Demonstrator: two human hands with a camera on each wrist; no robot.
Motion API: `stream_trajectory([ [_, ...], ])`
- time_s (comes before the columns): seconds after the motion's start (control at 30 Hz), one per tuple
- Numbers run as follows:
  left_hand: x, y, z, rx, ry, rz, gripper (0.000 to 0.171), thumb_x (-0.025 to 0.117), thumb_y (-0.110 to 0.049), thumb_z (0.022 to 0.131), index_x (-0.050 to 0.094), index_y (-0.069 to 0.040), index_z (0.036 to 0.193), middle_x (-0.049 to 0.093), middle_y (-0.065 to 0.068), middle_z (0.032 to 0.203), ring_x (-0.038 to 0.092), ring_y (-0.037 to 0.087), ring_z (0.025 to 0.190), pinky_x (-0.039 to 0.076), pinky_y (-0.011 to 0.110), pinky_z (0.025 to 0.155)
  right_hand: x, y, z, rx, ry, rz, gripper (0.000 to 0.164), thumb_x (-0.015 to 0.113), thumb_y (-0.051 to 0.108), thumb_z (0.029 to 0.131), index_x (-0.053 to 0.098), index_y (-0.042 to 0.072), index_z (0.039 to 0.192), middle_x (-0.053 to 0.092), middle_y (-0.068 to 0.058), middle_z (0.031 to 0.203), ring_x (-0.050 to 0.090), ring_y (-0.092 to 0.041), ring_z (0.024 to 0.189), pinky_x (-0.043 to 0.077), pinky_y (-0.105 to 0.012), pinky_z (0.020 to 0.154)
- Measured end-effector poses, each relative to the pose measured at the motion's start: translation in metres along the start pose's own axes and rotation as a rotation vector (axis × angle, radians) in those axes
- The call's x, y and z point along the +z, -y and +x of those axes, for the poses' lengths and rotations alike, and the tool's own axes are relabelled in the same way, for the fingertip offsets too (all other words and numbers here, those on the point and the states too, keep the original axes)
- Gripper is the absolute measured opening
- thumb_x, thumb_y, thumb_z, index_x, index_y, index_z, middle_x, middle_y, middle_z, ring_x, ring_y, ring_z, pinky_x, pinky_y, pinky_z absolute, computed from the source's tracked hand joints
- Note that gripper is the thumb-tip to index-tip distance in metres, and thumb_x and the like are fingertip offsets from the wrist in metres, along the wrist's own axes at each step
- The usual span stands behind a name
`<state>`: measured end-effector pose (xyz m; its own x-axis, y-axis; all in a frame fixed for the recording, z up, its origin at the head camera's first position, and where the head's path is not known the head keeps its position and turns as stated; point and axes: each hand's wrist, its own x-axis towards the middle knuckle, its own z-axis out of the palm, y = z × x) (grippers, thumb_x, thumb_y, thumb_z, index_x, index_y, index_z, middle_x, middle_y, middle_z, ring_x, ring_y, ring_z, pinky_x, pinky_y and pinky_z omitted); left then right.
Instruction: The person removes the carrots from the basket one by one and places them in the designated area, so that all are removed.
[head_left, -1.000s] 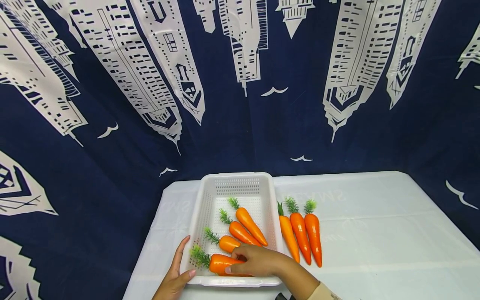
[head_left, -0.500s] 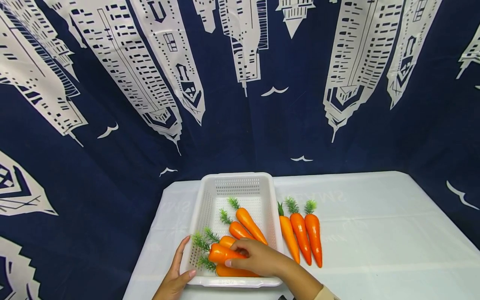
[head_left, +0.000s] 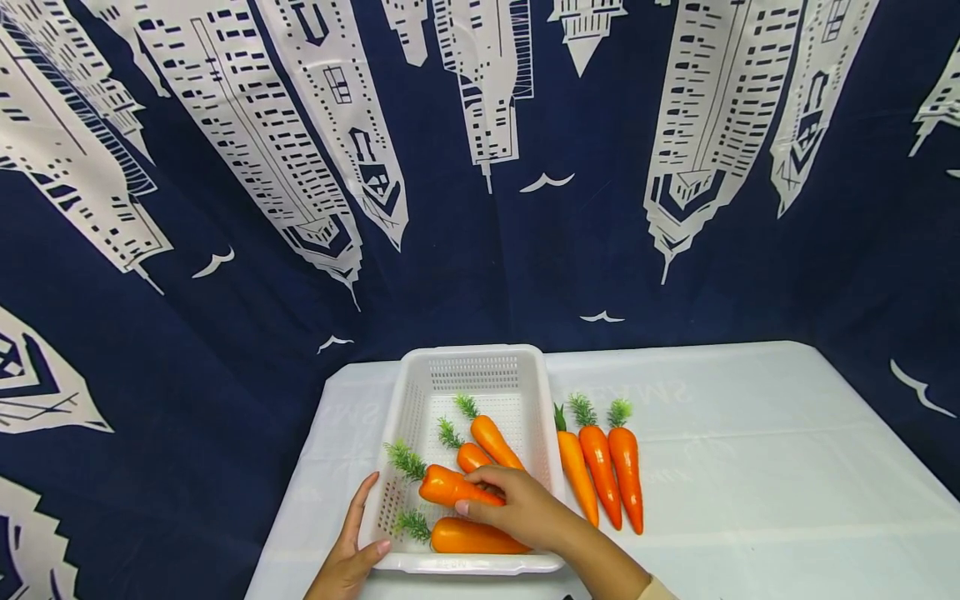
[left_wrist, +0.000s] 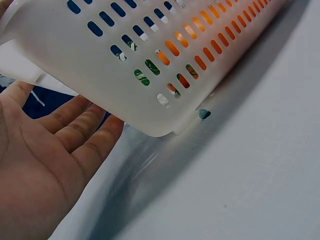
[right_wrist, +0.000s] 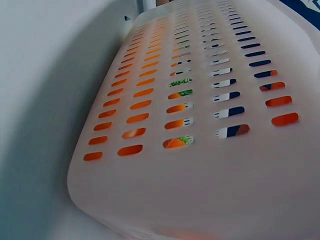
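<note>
In the basket (head_left: 465, 564), the right hand (head_left: 517, 504) has shifted its gripped carrot (head_left: 445, 485) farther, leaving the nearest carrot (head_left: 476, 537) exposed; the left hand (head_left: 347, 550), fingers extended, touches the basket.

We read no word for certain. On the white table (head_left: 750, 475), right of the basket (head_left: 465, 565), faint lettering (head_left: 645, 392) appears flipped; we pick out what looks like A, M and S. Left of the basket, similar pale letters (head_left: 352, 413) stay too faint for us, as do the small marks on its near rim (head_left: 452, 565).
</note>
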<state>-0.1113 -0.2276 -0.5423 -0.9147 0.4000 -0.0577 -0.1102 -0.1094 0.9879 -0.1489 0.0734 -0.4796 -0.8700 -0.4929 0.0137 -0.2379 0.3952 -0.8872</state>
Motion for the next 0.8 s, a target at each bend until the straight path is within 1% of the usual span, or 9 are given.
stream_trajectory([
  [0.07,-0.0001,0.0003,0.0,0.002,0.005,-0.005,0.09,0.05,-0.006,0.101,-0.012,-0.028,0.161,-0.02,0.013,0.164,0.032,-0.019,0.132,0.035,0.011,0.106,-0.0003,0.0005,-0.0005,0.001,-0.015,0.012,0.034,0.068,0.052,0.092,0.07,0.029,0.118,0.068,0.011,0.111,0.06,-0.007,0.1,0.05,-0.027,0.089],
  [0.2,-0.0004,0.0005,0.0001,0.011,0.023,-0.018,0.089,0.049,-0.006,0.101,-0.012,-0.031,0.161,-0.02,0.014,0.164,0.033,-0.016,0.133,0.035,0.013,0.107,-0.0015,0.0025,-0.0017,-0.001,-0.05,0.05,0.034,0.069,0.048,0.093,0.07,0.026,0.12,0.07,0.007,0.111,0.06,-0.008,0.095,0.051,-0.024,0.083],
  [0.37,-0.0013,0.0007,0.0,0.016,0.05,-0.046,0.089,0.047,-0.005,0.102,-0.014,-0.033,0.161,-0.019,0.017,0.164,0.036,-0.012,0.135,0.038,0.016,0.108,-0.0032,0.005,-0.0039,-0.003,-0.107,0.089,0.034,0.069,0.045,0.093,0.071,0.024,0.12,0.071,0.006,0.104,0.059,-0.008,0.089,0.05,-0.022,0.078],
  [0.53,-0.0013,0.0008,-0.0001,0.016,0.047,-0.047,0.09,0.048,-0.004,0.101,-0.013,-0.033,0.161,-0.018,0.016,0.163,0.036,-0.012,0.134,0.038,0.016,0.108,-0.0037,0.0044,-0.005,-0.014,-0.121,0.133,0.032,0.071,0.041,0.093,0.071,0.023,0.12,0.069,0.005,0.099,0.057,-0.008,0.085,0.049,-0.022,0.073],
  [0.67,-0.0005,0.0001,-0.0004,0.008,0.03,-0.04,0.09,0.049,-0.005,0.101,-0.012,-0.032,0.161,-0.018,0.014,0.163,0.036,-0.013,0.133,0.038,0.016,0.107,-0.0028,0.0023,-0.0046,-0.018,-0.134,0.131,0.033,0.071,0.041,0.094,0.071,0.022,0.121,0.069,0.004,0.1,0.058,-0.007,0.085,0.05,-0.022,0.074],
  [0.8,-0.0004,0.0002,-0.0005,0.01,0.03,-0.041,0.09,0.049,-0.005,0.101,-0.013,-0.032,0.161,-0.018,0.016,0.163,0.036,-0.013,0.134,0.038,0.016,0.107,-0.0016,0.0013,-0.0046,-0.023,-0.177,0.11,0.032,0.07,0.04,0.094,0.07,0.02,0.119,0.067,0.005,0.099,0.059,-0.007,0.085,0.051,-0.022,0.078],
])
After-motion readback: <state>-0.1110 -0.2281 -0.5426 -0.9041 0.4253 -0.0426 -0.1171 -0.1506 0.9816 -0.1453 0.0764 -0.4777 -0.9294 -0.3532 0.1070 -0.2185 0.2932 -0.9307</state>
